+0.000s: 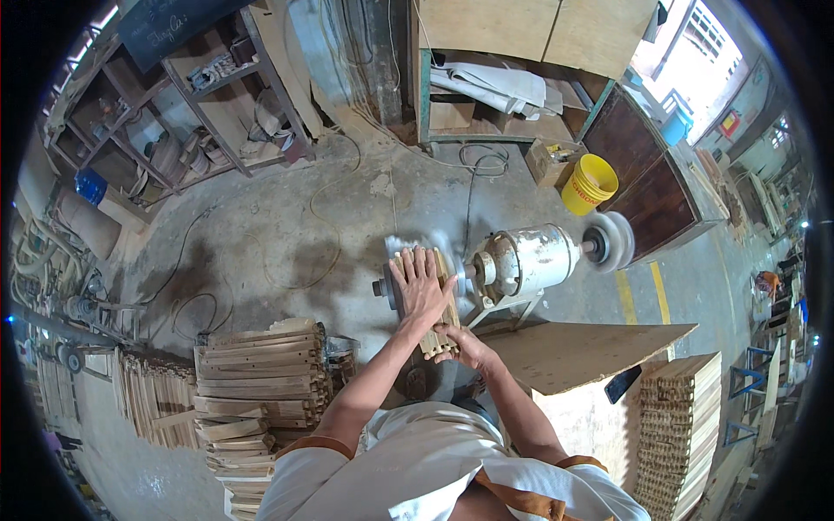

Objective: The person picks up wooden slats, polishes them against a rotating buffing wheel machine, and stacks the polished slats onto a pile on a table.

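Wooden slats (450, 316) — beneath left fingers (420, 263)

Wooden slats (433, 345), one bundle: left hand (422, 291) spread flat on top, right hand (470, 348) gripping the near end; far end against a blurred wheel (460, 271). Double-ended electric motor (534, 259), white, paint chipped; second wheel (614, 241) at right. Slat stacks, left (261, 373) and right (682, 425). Yellow bucket (591, 184), beside cardboard box (550, 162).
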Demonstrator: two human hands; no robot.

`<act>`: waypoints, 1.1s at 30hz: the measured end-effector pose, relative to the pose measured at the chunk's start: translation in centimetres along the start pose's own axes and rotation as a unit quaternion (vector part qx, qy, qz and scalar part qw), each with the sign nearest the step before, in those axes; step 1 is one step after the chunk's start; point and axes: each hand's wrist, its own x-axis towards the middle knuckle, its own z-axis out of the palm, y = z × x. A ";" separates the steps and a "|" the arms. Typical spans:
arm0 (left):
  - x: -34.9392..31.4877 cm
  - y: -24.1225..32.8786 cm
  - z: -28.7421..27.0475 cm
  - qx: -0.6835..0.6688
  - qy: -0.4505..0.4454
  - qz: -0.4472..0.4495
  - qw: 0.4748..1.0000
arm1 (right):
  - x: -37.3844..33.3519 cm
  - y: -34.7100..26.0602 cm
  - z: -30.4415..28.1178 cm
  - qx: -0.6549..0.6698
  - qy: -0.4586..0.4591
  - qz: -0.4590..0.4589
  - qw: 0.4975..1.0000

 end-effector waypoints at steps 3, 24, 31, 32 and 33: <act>-0.9 0.3 -0.2 0.002 0.000 0.003 1.000 | -0.7 0.9 0.1 0.002 0.007 -0.002 1.000; 1.2 2.1 -0.6 0.043 0.011 0.019 0.999 | 3.0 2.7 -1.8 0.236 -0.260 -0.009 0.936; -0.5 2.6 -0.8 0.019 -0.030 0.019 0.999 | 1.5 4.3 -1.6 0.252 -0.273 -0.017 0.928; -0.9 2.8 -0.9 0.030 -0.010 0.019 0.999 | 1.0 4.7 -1.5 0.259 -0.271 -0.017 0.927; -1.4 3.0 -1.0 0.031 -0.020 0.020 0.999 | 0.5 4.9 -1.5 0.251 -0.253 -0.006 0.934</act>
